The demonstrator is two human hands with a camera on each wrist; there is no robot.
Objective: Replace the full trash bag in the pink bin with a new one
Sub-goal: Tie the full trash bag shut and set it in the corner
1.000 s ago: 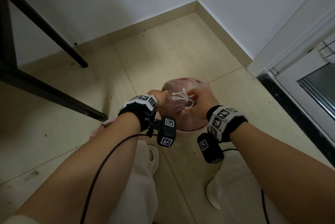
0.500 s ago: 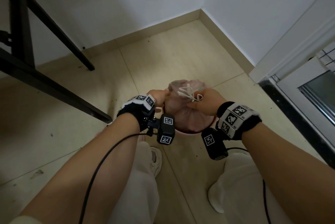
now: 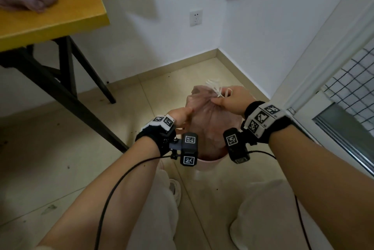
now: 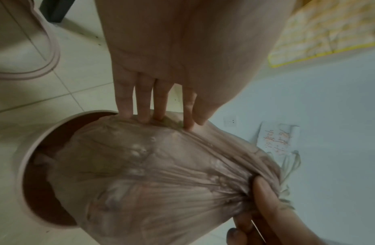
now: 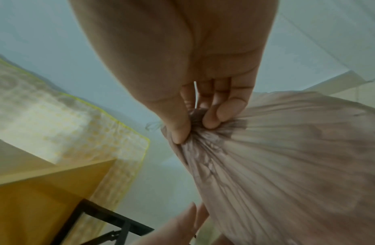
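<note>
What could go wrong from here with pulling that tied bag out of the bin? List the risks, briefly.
1. The right hand pinches only the gathered neck of the trash bag; the thin film is stretched taut there and might tear or slip.
2. The bag bulges nearly as wide as the pink bin mouth, so the bin could lift with it; nothing holds the bin down.
3. The left hand only presses straight fingers on the bag's side, giving little backup if the grip fails.
</note>
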